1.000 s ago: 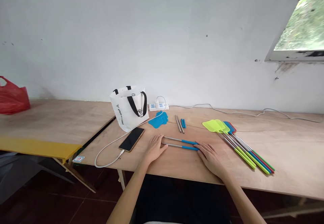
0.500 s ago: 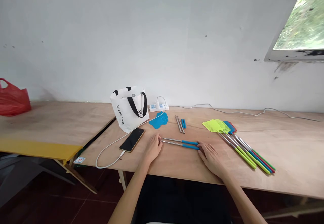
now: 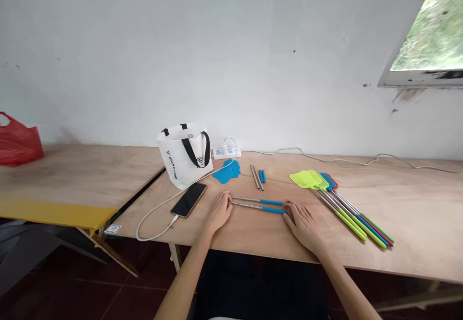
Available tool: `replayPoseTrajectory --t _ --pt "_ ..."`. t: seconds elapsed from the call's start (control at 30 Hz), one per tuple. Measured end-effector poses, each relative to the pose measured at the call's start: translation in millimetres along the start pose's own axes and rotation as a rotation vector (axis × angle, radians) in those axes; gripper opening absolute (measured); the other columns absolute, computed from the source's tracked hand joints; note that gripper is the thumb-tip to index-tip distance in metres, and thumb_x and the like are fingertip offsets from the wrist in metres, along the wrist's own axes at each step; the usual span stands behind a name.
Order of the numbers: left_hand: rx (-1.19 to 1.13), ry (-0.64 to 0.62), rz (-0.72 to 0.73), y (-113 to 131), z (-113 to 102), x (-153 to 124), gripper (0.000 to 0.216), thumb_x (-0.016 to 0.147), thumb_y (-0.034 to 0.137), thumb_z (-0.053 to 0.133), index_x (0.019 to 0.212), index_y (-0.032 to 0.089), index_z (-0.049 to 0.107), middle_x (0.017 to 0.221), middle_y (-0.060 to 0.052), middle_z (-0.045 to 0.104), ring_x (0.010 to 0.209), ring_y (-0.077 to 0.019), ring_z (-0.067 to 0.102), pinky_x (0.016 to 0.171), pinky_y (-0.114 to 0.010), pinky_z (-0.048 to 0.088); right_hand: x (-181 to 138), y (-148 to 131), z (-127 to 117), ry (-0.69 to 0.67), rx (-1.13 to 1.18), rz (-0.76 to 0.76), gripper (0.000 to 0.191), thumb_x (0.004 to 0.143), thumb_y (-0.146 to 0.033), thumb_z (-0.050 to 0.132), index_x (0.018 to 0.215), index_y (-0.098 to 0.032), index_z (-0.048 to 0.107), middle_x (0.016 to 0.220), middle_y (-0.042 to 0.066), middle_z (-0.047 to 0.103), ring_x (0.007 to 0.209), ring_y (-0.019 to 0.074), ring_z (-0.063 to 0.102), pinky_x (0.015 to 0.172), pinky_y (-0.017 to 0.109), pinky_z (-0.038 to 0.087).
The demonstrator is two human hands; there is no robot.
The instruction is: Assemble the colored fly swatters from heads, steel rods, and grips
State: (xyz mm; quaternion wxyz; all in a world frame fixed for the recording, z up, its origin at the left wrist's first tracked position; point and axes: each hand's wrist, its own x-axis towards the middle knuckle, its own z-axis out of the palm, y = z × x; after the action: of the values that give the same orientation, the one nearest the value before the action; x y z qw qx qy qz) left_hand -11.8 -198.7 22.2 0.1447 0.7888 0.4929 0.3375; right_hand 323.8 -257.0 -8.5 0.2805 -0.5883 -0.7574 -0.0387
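Two thin metal rods with blue grips lie side by side on the table between my hands: a far rod (image 3: 271,202) and a near rod (image 3: 273,209). My left hand (image 3: 219,211) rests at their thin metal tips, its fingers loosely bent, close to or touching the near rod's tip. Beside the blue ends lies my right hand (image 3: 302,224), fingers stretched forward on the wood, its fingertips at the near rod's grip. Behind the rods are two metal tubes (image 3: 256,177), two short blue sleeves (image 3: 262,176) and flat blue swatter heads (image 3: 227,171).
Several fly swatters with yellow-green (image 3: 304,179), blue and red heads lie on the right. A phone (image 3: 189,200) on a white cable lies left, before a white tote bag (image 3: 184,161). A power strip (image 3: 227,153) sits by the wall. A red plastic bag (image 3: 21,141) stands far left.
The blue ends of the two rods have spread slightly apart, and the far rod's end now shows clear of my right fingers. Both hands have barely moved.
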Motion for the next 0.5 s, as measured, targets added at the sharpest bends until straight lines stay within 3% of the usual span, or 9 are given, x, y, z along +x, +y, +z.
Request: replayPoseTrajectory --t 0.23,0.5 --pt "0.02 -0.024 0.023 -1.3 0.5 0.6 0.02 0.085 0.005 0.041 0.089 0.024 0.046 0.118 -0.009 0.061 0.128 -0.0249 0.053 0.108 -0.047 0.045 -0.6 0.6 2.4 0.032 -0.047 0.014 0.028 0.103 -0.042 0.033 0.118 -0.026 0.052 0.135 0.009 0.063 0.129 0.0248 0.056 0.11 0.048 0.038" --pt "-0.002 -0.017 0.015 -0.9 0.3 0.3 0.02 0.086 0.006 0.041 0.087 0.024 0.047 0.119 -0.009 0.06 0.128 -0.0247 0.053 0.109 -0.048 0.045 1.9 2.9 -0.8 0.014 -0.055 -0.023 0.018 0.102 -0.033 0.032 0.099 -0.026 0.049 0.112 0.008 0.067 0.107 0.0246 0.062 0.1 0.044 0.041"
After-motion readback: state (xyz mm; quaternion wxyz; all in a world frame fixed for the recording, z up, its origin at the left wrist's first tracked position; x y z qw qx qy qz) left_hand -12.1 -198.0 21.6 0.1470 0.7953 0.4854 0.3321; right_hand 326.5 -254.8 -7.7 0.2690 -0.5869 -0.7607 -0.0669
